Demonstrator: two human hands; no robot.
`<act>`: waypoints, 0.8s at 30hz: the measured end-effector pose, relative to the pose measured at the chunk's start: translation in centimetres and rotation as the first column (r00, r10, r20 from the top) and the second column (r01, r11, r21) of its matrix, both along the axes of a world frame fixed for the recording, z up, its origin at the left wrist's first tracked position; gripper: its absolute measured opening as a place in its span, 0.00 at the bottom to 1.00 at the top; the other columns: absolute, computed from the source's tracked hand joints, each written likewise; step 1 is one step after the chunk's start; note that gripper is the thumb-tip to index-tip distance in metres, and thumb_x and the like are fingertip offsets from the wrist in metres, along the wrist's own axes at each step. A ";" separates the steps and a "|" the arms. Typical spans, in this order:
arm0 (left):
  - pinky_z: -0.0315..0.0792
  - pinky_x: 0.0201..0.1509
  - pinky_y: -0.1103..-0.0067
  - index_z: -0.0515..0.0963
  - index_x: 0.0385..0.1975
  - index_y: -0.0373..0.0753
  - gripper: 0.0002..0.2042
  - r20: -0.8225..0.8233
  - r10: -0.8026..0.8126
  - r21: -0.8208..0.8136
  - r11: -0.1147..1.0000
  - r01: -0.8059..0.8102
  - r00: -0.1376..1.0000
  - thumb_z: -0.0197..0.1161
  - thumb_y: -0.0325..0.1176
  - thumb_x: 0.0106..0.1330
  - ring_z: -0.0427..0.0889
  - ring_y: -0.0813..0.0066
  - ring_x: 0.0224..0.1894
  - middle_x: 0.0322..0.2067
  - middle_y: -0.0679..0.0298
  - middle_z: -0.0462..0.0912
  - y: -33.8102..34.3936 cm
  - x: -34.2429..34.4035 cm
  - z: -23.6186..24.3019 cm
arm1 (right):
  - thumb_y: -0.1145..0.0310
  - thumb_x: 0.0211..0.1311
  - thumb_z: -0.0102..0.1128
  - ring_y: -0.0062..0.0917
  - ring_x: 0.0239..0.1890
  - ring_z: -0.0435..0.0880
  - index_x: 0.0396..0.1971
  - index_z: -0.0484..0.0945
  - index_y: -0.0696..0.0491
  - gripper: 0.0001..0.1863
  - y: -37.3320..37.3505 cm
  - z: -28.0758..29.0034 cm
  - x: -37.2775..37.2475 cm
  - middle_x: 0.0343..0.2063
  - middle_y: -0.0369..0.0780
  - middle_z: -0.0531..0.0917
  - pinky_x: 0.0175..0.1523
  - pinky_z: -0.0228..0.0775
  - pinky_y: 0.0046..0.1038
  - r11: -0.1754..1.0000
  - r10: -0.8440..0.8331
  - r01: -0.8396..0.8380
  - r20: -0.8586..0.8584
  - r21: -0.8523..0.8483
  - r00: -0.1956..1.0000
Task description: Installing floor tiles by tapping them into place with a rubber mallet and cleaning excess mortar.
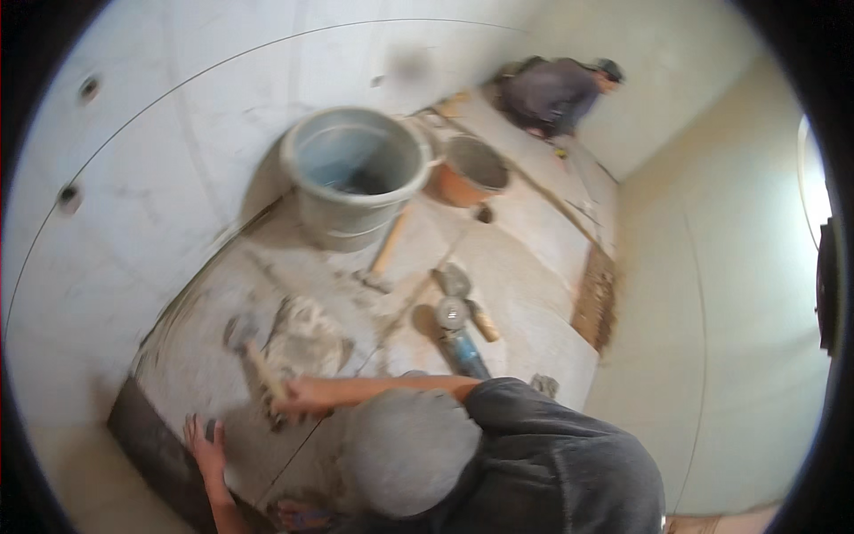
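Observation:
Neither my left hand nor my right hand shows. Just in front of me crouches a co-worker in a grey cap (411, 454) and a dark shirt. Both arms in the near part of the view run to this person. The co-worker's right hand (307, 396) grips the pale handle of a tool (262, 369) with a blurred grey head, perhaps a hammer. Spread fingers of the co-worker's left hand (206, 452) rest by the floor tile's edge, near a small dark object (211, 431). A crumpled whitish heap (307, 338) lies beside the tool.
A big grey bucket (356, 209) and an orange bucket (471, 182) stand along the wall. A wooden-handled hammer (389, 245), a blue angle grinder (464, 347) and a trowel (454, 280) lie on the tiles. Farther back crouches another person (551, 93). Brown rubble (594, 298) borders the right wall.

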State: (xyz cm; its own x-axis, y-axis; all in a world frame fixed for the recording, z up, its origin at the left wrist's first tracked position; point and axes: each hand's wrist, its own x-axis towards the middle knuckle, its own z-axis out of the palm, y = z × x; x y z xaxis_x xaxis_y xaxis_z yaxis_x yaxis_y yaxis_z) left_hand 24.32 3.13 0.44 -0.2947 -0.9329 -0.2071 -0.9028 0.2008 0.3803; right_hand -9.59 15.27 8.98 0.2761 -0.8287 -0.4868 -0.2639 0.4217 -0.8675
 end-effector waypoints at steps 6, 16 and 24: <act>0.50 0.77 0.58 0.57 0.73 0.35 0.41 -0.315 -0.181 -0.029 0.983 0.181 0.932 0.65 0.51 0.66 0.51 0.44 0.76 0.75 0.46 0.50 3.7 -11.2 1.0 | 0.51 0.60 0.65 0.46 0.72 0.59 0.61 0.66 0.54 0.35 1.2 -4.0 -2.9 0.69 0.53 0.59 0.65 0.58 0.55 0.868 -0.117 -0.200 -0.579 -0.454 0.807; 0.54 0.73 0.52 0.57 0.74 0.38 0.39 -0.229 -0.476 -0.122 0.879 0.460 0.849 0.63 0.32 0.60 0.53 0.40 0.75 0.73 0.44 0.55 9.6 -12.3 -1.3 | 0.68 0.57 0.64 0.48 0.67 0.67 0.55 0.70 0.51 0.24 3.1 -9.2 -8.1 0.58 0.49 0.74 0.62 0.62 0.55 0.756 -0.393 -0.124 -0.597 -0.643 0.699; 0.61 0.72 0.62 0.64 0.70 0.38 0.31 -0.418 -0.358 -0.096 0.931 0.351 0.835 0.49 0.18 0.62 0.62 0.42 0.71 0.70 0.42 0.61 9.4 -12.0 0.7 | 0.72 0.63 0.55 0.35 0.41 0.77 0.51 0.69 0.53 0.17 1.4 -1.9 -9.9 0.35 0.48 0.76 0.48 0.69 0.35 0.620 -0.640 0.509 -0.009 -0.597 0.769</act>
